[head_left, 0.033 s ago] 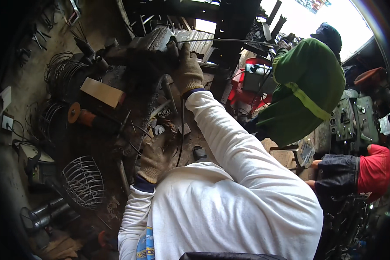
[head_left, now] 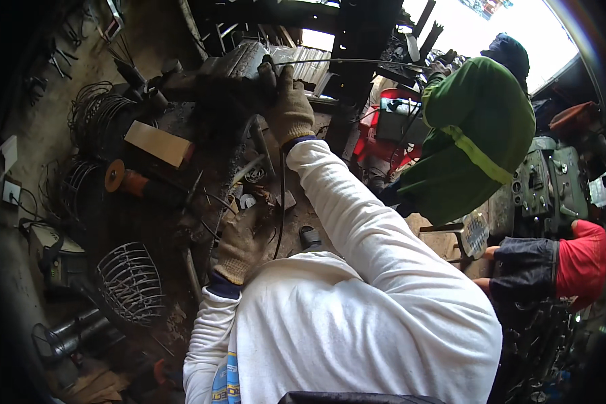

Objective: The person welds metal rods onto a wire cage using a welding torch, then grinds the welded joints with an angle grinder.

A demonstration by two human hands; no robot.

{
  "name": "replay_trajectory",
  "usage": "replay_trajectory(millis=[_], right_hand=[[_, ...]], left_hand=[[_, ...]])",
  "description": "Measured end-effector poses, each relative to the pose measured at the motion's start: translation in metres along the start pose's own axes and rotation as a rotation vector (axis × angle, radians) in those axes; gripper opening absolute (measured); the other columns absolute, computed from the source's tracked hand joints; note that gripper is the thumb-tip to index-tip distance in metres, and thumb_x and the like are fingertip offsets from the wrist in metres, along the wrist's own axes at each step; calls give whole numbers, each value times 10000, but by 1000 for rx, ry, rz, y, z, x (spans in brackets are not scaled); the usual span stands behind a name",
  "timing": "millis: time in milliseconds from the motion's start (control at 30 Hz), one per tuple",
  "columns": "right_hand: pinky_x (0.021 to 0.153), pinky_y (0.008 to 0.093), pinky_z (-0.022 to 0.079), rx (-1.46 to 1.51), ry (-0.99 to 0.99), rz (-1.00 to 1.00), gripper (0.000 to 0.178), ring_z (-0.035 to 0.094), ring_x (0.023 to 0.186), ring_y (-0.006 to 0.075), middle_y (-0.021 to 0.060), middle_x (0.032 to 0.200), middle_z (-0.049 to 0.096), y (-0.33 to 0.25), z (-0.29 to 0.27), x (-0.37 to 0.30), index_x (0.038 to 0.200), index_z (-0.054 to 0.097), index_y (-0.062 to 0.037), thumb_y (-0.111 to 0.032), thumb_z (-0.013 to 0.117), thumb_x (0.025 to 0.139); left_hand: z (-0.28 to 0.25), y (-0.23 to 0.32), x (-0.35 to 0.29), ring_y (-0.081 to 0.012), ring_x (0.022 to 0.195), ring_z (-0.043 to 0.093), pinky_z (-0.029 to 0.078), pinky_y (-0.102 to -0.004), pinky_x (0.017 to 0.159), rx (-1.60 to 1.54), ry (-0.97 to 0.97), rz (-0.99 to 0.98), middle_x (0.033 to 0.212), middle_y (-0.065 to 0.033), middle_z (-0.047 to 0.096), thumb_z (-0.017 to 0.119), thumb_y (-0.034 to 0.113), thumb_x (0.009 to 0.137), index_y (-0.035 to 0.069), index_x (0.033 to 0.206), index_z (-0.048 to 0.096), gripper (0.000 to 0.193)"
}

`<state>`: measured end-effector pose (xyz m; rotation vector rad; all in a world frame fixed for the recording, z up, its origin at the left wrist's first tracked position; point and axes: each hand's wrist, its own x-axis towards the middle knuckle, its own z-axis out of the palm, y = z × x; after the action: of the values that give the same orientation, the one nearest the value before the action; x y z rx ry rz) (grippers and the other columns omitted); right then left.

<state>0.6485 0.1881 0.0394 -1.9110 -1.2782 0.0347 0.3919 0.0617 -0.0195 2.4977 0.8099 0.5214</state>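
Observation:
My right hand (head_left: 291, 116), in a tan knit glove, reaches up to a dark machine (head_left: 232, 97) at the top middle. One finger points upward beside a dark cylindrical part (head_left: 268, 73); the other fingers curl into shadow, around something I cannot make out. A long thin metal rod (head_left: 357, 61) runs from beside that part to the hands (head_left: 442, 68) of a co-worker in green (head_left: 468, 138). My left hand (head_left: 239, 252), gloved alike, is low, close to my body, near a dark curved cable (head_left: 213, 232). Its fingers are lost in shadow.
On the dark bench lie a tan rectangular block (head_left: 156, 142) and an orange spool-like tool (head_left: 124, 178). Wire coils (head_left: 97, 111) and a wire cage (head_left: 131, 283) are at left. A stool (head_left: 473, 236), a green machine (head_left: 545, 182) and a person in red (head_left: 582, 262) are at right.

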Motion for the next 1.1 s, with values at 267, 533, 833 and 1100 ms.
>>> replay_trajectory(millis=[267, 533, 833, 1100], right_hand=[[988, 507, 491, 33, -101, 143, 996, 564, 1216, 474, 323, 1342, 508, -8, -17, -4, 1558, 237, -82, -460, 774, 809], [1053, 460, 446, -67, -167, 125, 1019, 506, 1291, 428, 270, 1500, 423, 29, 16, -93, 1579, 241, -68, -608, 691, 841], [1043, 464, 466, -205, -687, 59, 895, 545, 1265, 430, 249, 1450, 481, 178, 27, -304, 1507, 412, -93, -438, 813, 785], [919, 409, 538, -276, -1290, 254, 723, 649, 1155, 342, 253, 1312, 626, 317, 43, -327, 1409, 494, 43, -450, 686, 916]], left_hand=[[-3, 5, -12, -356, 1095, 661, 579, -424, 845, 192, 129, 195, 1264, -192, 633, 660, 76, 874, 87, 1146, 698, 275], [-43, 22, -44, -279, 946, 703, 586, -381, 768, -72, 250, -52, 1078, -167, 684, 693, 157, 946, 20, 1128, 681, 228], [-75, 58, -140, -291, 980, 705, 564, -397, 862, -218, 597, -222, 1071, -129, 713, 741, 162, 895, 51, 1133, 669, 272], [-79, 59, -205, -257, 850, 720, 576, -351, 694, -69, 834, -413, 950, -85, 733, 726, 126, 913, 65, 1084, 695, 185]])
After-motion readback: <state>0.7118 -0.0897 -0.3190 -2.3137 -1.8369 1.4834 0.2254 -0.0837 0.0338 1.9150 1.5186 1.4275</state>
